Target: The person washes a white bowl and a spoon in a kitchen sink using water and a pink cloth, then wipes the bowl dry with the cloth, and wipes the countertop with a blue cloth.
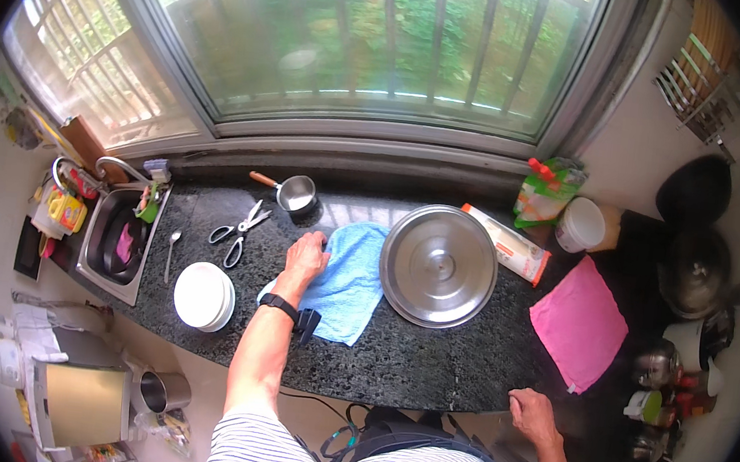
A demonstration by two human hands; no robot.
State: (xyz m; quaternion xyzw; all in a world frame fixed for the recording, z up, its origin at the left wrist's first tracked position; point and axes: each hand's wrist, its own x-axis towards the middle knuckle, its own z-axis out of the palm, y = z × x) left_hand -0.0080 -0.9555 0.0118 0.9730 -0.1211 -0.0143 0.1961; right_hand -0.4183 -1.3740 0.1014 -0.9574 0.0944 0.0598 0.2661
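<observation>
My left hand (307, 255) rests at the upper left edge of a light blue cloth (350, 282) spread on the dark stone counter; whether its fingers grip the cloth is hard to tell. Right of the cloth, touching or nearly touching it, lies a large round metal lid (439, 266). My right hand (532, 410) is at the counter's front edge with curled fingers, and nothing shows in it. A pink cloth (580, 323) lies above and right of that hand. Kitchen scissors (239, 230), a small saucepan (297, 194), a spoon (169, 258) and stacked white bowls or plates (203, 296) are on the left.
A sink (94, 238) with a black pan inside is at the far left. A noodle-like packet (509, 246), a green pouch (547, 193) and a white tub (581, 224) stand or lie at the back right. Pots and jars line the right side. Cables hang by my waist.
</observation>
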